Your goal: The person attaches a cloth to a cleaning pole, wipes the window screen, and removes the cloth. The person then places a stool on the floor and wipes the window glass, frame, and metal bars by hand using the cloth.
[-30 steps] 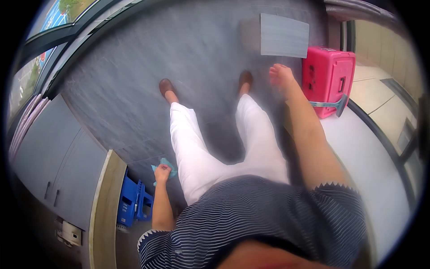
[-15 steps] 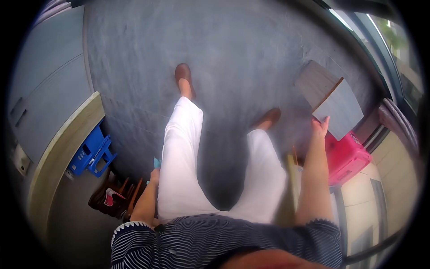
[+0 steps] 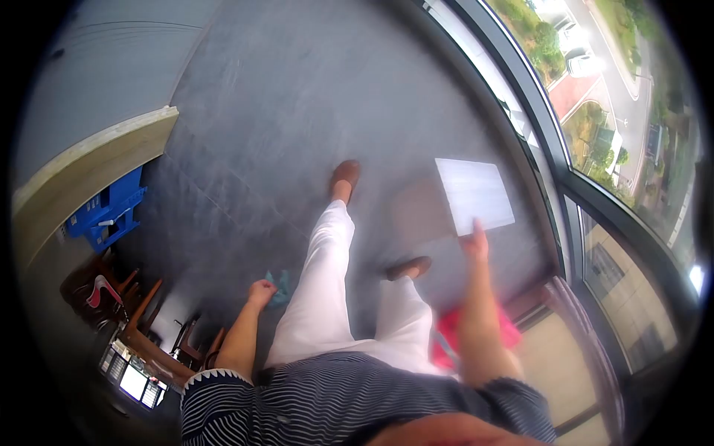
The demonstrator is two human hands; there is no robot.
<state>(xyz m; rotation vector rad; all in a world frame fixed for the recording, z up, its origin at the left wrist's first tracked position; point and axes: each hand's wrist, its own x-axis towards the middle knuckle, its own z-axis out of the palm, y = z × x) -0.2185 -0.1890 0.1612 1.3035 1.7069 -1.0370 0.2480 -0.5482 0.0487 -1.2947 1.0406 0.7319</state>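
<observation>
My right hand (image 3: 476, 239) grips the near edge of a pale flat panel (image 3: 476, 195), fingers along its corner, held out over the floor. A dull brown shape (image 3: 424, 212) lies to the panel's left; I cannot tell whether it belongs to the panel or is its shadow. Out by my left knee, my left hand (image 3: 262, 291) is closed on a crumpled teal cloth (image 3: 280, 286), which hangs from the fingers. Motion blurs the right hand a little.
Windows (image 3: 565, 171) run along the right side. A pink object (image 3: 476, 333) stands under my right arm. To the left are a wooden-edged counter (image 3: 97, 167), a blue plastic stool (image 3: 111, 208) and dark wooden chairs (image 3: 97, 293). Grey floor (image 3: 297, 97) stretches ahead.
My view has swung right toward the windows, and my feet have changed position. The panel now shows more of its pale face. My left hand and the teal cloth have come out from beside my leg.
</observation>
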